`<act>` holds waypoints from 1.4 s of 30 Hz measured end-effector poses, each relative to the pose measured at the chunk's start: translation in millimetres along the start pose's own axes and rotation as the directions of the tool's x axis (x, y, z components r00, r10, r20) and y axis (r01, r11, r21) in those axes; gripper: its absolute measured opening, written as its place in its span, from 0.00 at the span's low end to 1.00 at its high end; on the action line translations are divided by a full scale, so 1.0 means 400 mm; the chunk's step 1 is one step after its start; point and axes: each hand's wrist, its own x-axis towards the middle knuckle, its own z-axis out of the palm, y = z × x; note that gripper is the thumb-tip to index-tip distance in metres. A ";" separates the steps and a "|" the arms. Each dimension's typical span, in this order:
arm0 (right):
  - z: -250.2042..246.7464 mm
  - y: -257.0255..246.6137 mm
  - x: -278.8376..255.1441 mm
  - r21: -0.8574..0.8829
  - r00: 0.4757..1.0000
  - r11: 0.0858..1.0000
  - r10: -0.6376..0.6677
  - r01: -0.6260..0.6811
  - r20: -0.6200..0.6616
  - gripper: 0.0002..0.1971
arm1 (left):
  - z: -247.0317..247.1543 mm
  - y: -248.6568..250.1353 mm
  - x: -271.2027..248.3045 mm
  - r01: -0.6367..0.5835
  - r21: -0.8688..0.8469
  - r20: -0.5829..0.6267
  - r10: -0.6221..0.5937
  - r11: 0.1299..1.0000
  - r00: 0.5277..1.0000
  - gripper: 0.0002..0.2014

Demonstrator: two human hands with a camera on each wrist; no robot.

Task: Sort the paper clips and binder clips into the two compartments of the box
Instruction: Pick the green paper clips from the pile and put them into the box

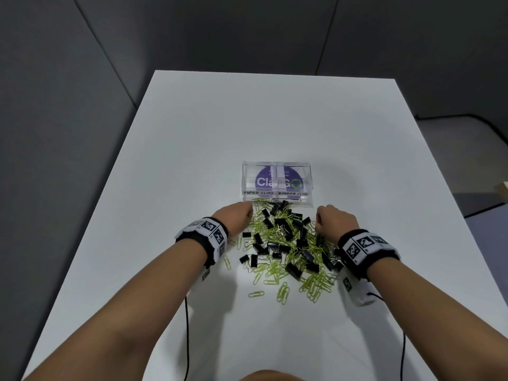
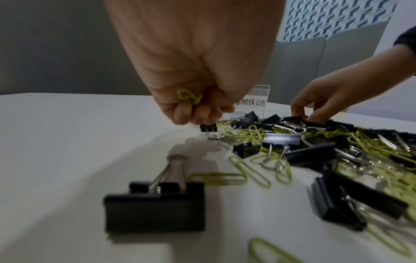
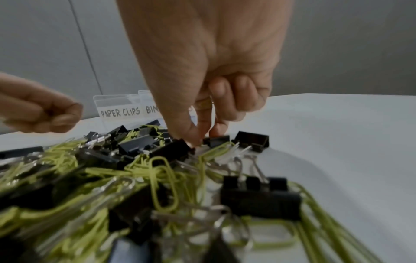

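Paper clips (image 2: pixel 189 97) sit pinched in the left hand (image 2: pixel 191 71); right hand (image 3: pixel 213 85) pinches a binder clip (image 3: pixel 217 141) on the white surface (image 1: pixel 192 160), grey walls behind.

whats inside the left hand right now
A few yellow-green paper clips sit in the curled grip of the left hand. How many is hidden by the fingers.
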 end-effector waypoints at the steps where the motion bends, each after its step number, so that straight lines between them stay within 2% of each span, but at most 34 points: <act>1: 0.005 0.004 -0.004 0.003 0.999 1.000 -0.025 0.025 -0.040 0.10 | -0.004 0.005 0.000 0.000 0.019 -0.016 0.000 1.000 1.000 0.08; 4: 0.012 0.014 -0.011 -0.006 0.988 0.995 -0.098 0.098 -0.117 0.10 | -0.009 0.025 0.006 -0.033 0.060 -0.081 0.038 0.998 0.996 0.13; 7: 0.008 0.019 -0.014 -0.007 0.990 0.994 -0.106 0.106 -0.093 0.10 | 0.010 0.043 0.029 -0.065 0.106 -0.145 0.080 0.992 0.986 0.19; 11: -0.013 0.021 -0.006 0.038 0.998 0.997 -0.067 0.068 -0.020 0.08 | 0.031 0.054 0.044 0.018 0.093 -0.160 -0.003 0.996 0.987 0.14; 19: -0.022 -0.009 0.004 0.055 0.989 0.996 -0.072 0.065 0.127 0.09 | 0.051 0.015 0.012 0.005 0.050 -0.126 0.001 0.999 0.992 0.11; 23: -0.028 -0.036 0.005 0.074 0.991 0.991 -0.113 0.108 0.073 0.13 | 0.041 0.002 -0.010 -0.048 0.156 -0.107 0.065 0.987 0.992 0.14; 28: -0.035 -0.084 0.006 0.085 0.987 0.984 -0.150 0.155 -0.066 0.09 | 0.015 0.016 0.012 -0.043 0.180 -0.219 0.083 0.983 0.972 0.16; 30: -0.031 -0.105 0.012 0.119 0.988 0.982 -0.138 0.145 -0.068 0.10 | 0.010 0.033 0.025 -0.018 0.194 -0.209 0.059 0.981 0.976 0.18; 34: -0.025 -0.128 0.021 0.181 0.992 0.975 -0.124 0.127 -0.029 0.19 | 0.018 0.046 0.038 -0.007 0.182 -0.136 0.032 0.983 0.990 0.16; 42: 0.003 -0.088 -0.036 0.175 0.987 0.972 -0.145 0.154 -0.067 0.23 | 0.055 0.008 0.013 -0.053 0.168 -0.164 0.081 0.984 0.983 0.18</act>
